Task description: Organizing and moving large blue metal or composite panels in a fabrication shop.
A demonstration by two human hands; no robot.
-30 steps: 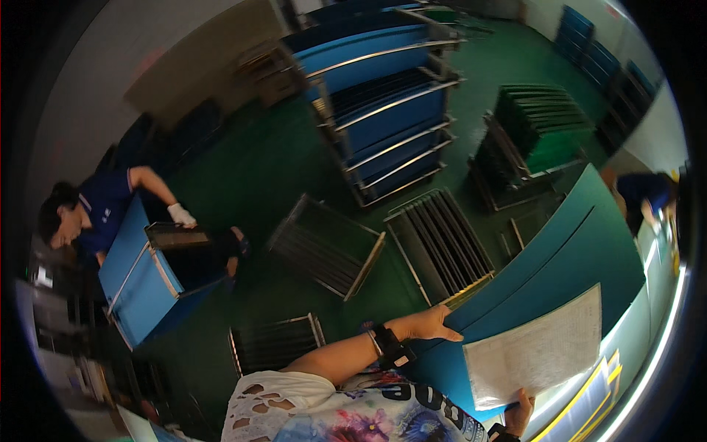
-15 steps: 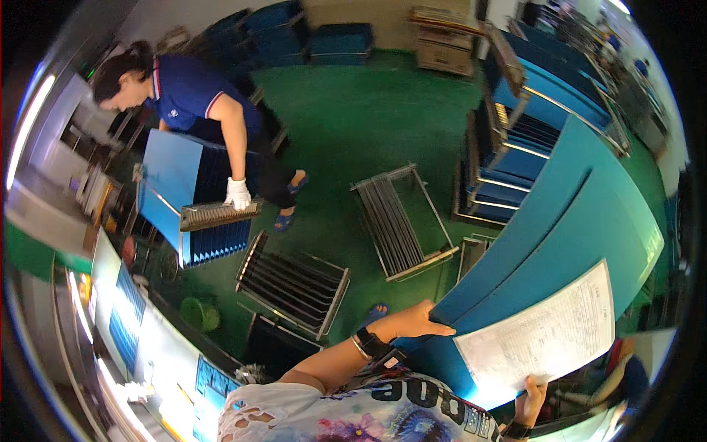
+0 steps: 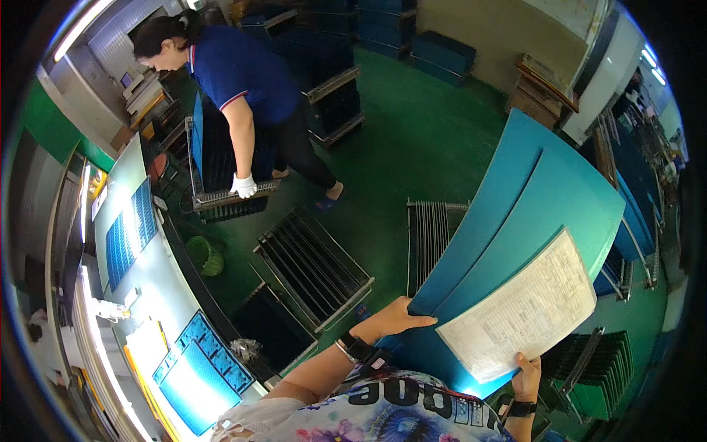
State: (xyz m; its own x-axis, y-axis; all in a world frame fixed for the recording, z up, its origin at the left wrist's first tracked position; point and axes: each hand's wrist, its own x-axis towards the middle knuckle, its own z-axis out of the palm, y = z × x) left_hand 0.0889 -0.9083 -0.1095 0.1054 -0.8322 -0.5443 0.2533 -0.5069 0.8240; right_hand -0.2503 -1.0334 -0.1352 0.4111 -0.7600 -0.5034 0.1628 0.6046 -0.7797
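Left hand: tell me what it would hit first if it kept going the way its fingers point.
The left hand points along the blue panels it already touches; it would probably just slide along them.

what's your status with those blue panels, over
Left hand flat against stacked blue panels, right hand gripping lower edge with paper sheet on top. Metal racks on floor ahead, co-worker beyond.
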